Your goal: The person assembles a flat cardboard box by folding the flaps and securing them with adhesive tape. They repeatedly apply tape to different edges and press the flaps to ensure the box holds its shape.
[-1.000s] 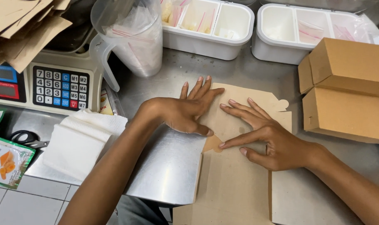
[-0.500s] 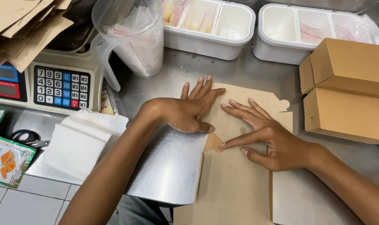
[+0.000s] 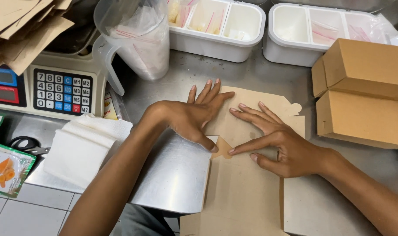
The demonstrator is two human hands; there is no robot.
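Note:
A flat, unfolded brown cardboard box blank [image 3: 242, 192] lies on the steel counter [image 3: 177, 175] and hangs over its near edge. My left hand [image 3: 190, 118] presses flat on the blank's upper left part, fingers spread, thumb by a small folded tab [image 3: 223, 147]. My right hand [image 3: 275, 137] lies palm down on the blank just to the right, fingers pointing left, thumb tip touching the same tab. Neither hand grips anything.
Two folded brown boxes [image 3: 365, 94] are stacked at the right. Two white divided tubs [image 3: 216, 26] stand at the back, beside a clear plastic jug [image 3: 137, 35]. At the left are a scale with a keypad [image 3: 59, 91], white paper napkins [image 3: 83, 146], scissors [image 3: 26, 144] and a green packet [image 3: 8, 168].

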